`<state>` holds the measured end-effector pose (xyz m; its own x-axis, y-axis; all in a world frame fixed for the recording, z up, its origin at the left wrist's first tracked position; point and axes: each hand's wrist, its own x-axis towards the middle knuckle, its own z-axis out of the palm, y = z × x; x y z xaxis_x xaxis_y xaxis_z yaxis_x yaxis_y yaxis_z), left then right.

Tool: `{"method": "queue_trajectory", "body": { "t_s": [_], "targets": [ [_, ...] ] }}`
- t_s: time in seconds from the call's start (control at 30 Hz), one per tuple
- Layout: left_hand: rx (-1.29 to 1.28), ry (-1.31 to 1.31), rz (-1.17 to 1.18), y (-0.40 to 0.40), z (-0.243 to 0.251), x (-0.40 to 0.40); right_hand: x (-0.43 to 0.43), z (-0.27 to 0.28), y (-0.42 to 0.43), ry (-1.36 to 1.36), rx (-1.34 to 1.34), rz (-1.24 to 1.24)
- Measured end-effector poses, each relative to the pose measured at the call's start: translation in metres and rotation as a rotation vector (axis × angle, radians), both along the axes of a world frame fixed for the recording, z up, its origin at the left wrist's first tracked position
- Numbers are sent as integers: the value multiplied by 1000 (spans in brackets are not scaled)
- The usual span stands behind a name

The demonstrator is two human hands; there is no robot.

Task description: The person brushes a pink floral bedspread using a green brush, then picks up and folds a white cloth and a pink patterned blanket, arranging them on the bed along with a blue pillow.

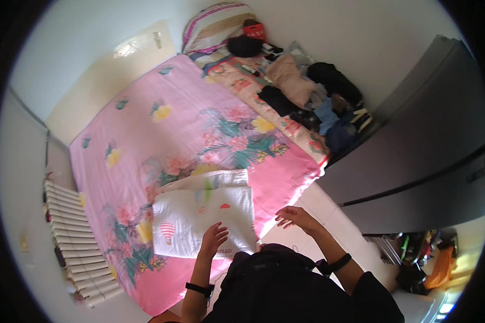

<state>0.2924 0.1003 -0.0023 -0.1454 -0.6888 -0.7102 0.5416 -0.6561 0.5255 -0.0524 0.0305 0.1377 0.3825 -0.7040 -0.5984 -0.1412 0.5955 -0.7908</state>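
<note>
A white quilted cloth (204,212), printed with a striped balloon and a small red cloud, lies folded near the front edge of the bed. My left hand (215,239) hovers over its lower part with fingers apart; whether it touches the cloth is hard to tell. To the right of the cloth, my right hand (293,218) is held above the floor beside the bed edge, its fingers loosely bent and holding nothing. Beneath the cloth spreads a pink flowered bedsheet (137,121), nearly flat over the mattress.
Clothes (293,80) are heaped along the bed's far right side, near a striped pillow (220,28). A dark refrigerator (412,133) stands at the right. White slats (79,242) line the left side. Tiled floor (319,206) shows between bed and refrigerator. An orange bag (442,266) lies lower right.
</note>
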Motion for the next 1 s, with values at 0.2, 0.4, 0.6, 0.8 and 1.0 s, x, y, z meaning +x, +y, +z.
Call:
{"method": "queue_trajectory", "body": {
  "t_s": [0.2,0.4,0.6,0.8,1.0],
  "targets": [
    [-16,0,-46,-6,7,-12,-23,12,-30,103,70,-32],
    [85,25,174,20,-28,-9,-76,-9,-117,-53,1,-178],
    [238,-57,374,11,-45,-35,-138,-22,-233,-26,70,-324],
    [315,-241,450,-55,-37,-116,-262,-119,-410,-43,166,-404],
    [335,-48,379,-124,-46,-225,-364,-217,-612,17,69,-587]
  ]
}}
